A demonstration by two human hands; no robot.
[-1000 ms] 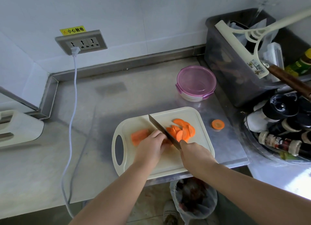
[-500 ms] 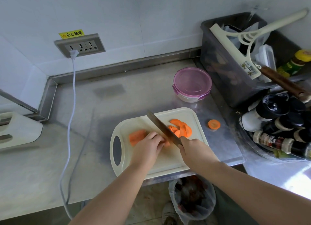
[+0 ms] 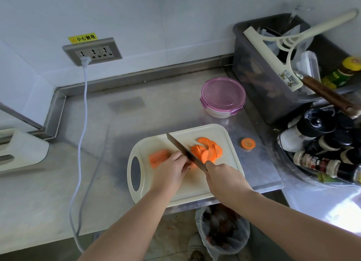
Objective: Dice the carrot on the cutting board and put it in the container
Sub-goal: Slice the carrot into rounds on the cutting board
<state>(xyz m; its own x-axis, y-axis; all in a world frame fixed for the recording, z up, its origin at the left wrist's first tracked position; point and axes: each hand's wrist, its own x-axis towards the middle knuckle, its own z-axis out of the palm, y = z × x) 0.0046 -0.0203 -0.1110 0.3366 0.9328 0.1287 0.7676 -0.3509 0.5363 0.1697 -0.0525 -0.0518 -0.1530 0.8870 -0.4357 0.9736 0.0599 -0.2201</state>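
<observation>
A cream cutting board lies on the steel counter. On it my left hand holds a carrot piece down with curled fingers, the uncut end sticking out to the left. My right hand grips the handle of a knife, whose blade rests just right of my left fingers. A pile of carrot slices lies right of the blade. One slice sits off the board on the counter. Behind the board stands a round container with a purple lid on it.
A grey bin with a squeegee and a wooden-handled tool stands at the back right. Sauce and spice bottles crowd the right. A white cable hangs from the wall socket. A lined waste bin sits below the counter edge.
The knife blade has shifted slightly left along the carrot, and my left fingers have edged back with it. The pile of slices beside the blade has grown a little.
</observation>
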